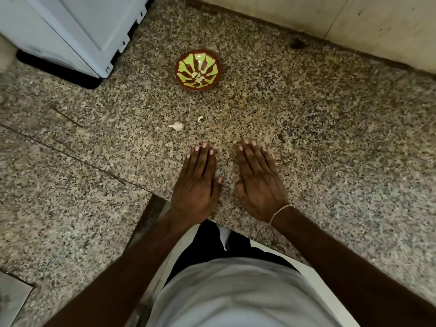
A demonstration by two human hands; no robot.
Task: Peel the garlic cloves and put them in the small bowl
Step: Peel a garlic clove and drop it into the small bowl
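Both hands flat, palms down, on the speckled tabletop [330, 138], near its front edge. Left hand [197, 182] and right hand [258, 182] lie side by side, fingers straight, grasping nothing.

Ahead of the left fingertips: one clove [176, 126], skin apparently on, with a small pale scrap [200, 118] near it — peel or clove piece, cannot tell.

Bowl [198, 70] further back, well apart from the hands; pale pieces at its centre, possibly cloves or just the pattern.

Judged: between cloves. Next: reach forward, pinch the loose clove, strip its skin, drop it in the bowl.
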